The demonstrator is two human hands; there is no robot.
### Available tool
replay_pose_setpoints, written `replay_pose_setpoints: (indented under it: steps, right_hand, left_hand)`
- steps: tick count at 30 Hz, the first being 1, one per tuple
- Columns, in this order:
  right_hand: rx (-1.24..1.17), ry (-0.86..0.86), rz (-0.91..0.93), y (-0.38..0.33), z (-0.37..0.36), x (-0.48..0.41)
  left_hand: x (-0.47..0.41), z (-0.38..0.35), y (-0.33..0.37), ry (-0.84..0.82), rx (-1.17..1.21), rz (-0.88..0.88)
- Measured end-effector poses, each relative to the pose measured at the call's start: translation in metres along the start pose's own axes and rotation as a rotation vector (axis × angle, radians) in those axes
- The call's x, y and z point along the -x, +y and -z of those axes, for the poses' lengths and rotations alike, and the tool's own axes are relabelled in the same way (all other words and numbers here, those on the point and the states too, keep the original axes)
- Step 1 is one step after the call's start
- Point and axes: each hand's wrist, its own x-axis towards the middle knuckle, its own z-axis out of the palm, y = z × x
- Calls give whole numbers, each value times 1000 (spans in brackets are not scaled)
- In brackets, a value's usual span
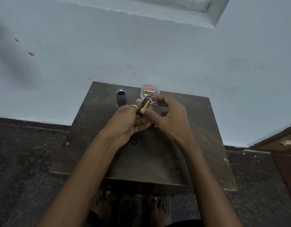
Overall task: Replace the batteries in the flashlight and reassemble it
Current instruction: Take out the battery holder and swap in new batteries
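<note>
Battery, yellow, sits just right of the flashlight tube, long axis tilted away from us, in the black holder our left hand grips. Our right hand pinches it end to end, so we'd press from there

Left hand: a plain silver-coloured ring on one finger, near the frame centre.
Arms: bare down to the lower edge.
Feet: bare, bottom centre.
Clothing: dark cloth at the bottom edge; the garment is unclear.
</note>
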Motion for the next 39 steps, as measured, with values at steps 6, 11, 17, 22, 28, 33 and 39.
replay_pose_setpoints:
  steps: [6,11,17,22,28,33,39]
  right_hand:
    - [13,-43,26,-1,-4,0]
    - [-11,-18,11,-2,-4,0]
    - [-8,-29,5,-1,-3,0]
    - [-14,-46,0,-2,-2,0]
    - [1,-45,13,-3,-1,0]
    - [50,-6,42,-2,-3,0]
    - [-107,7,14,-6,-4,1]
  left_hand:
    - [-4,6,-2,-44,-27,0]
    - [-3,2,-2,-89,-50,-34]
    - [-3,1,-2,-92,-70,-49]
    - [-2,2,-3,-86,-73,-55]
    - [-2,0,-3,-79,-65,-66]
    - [-1,-2,-4,-58,-37,-54]
    - [1,-5,-2,-40,-20,-88]
